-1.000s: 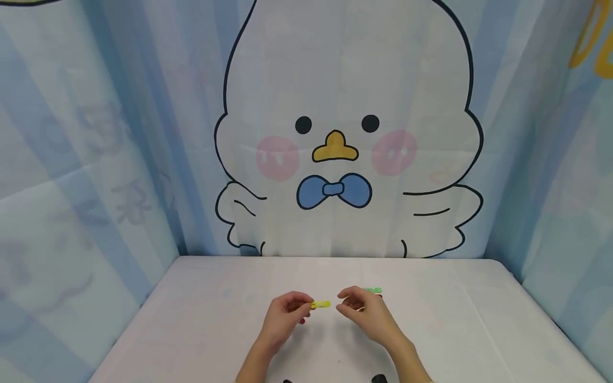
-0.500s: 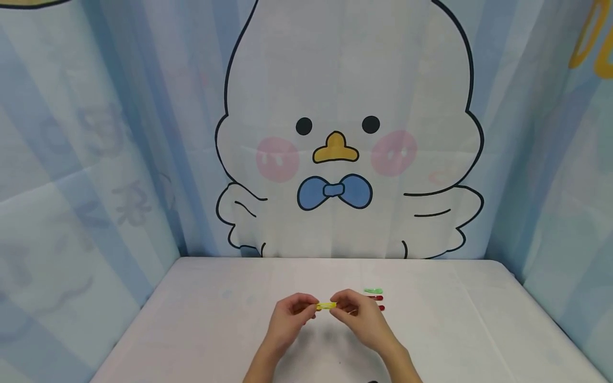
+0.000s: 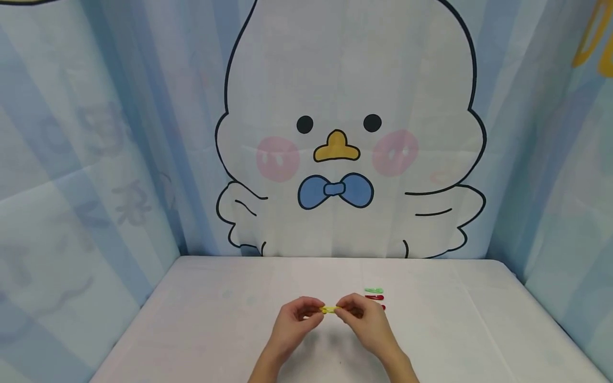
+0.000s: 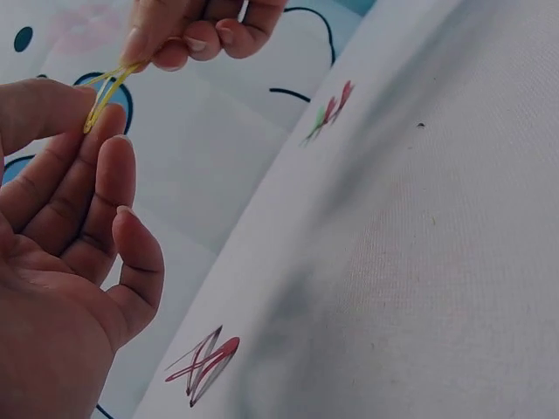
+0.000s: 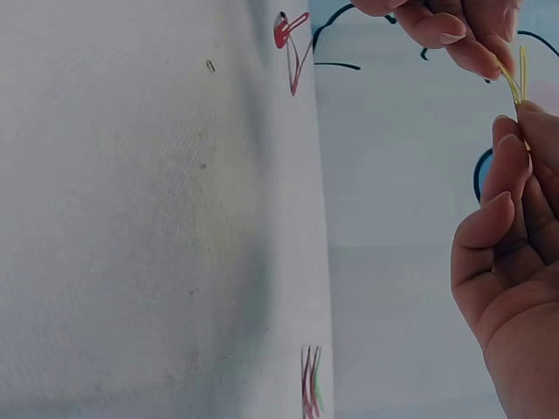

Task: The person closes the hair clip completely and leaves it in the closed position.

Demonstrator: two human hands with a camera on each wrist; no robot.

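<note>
A yellow snap hair clip (image 3: 328,309) is stretched between both hands above the table. My left hand (image 3: 293,322) pinches one end between thumb and index finger. At the other end, the thumb and fingertips of my right hand (image 3: 366,322) hold it. In the left wrist view the clip (image 4: 106,92) shows its two arms spread apart in a narrow V. The right wrist view likewise shows the parted yellow clip (image 5: 517,83).
A green clip (image 3: 373,290) and a red clip (image 3: 374,297) lie on the white-covered table (image 3: 455,330) behind my right hand, with another red one partly hidden. A crossed pile of red and dark clips (image 4: 205,362) shows in the left wrist view.
My right hand has moved left from beside the green clip and taken the free end of the yellow clip. Both hands have since come slightly nearer my body, the clip between them.
</note>
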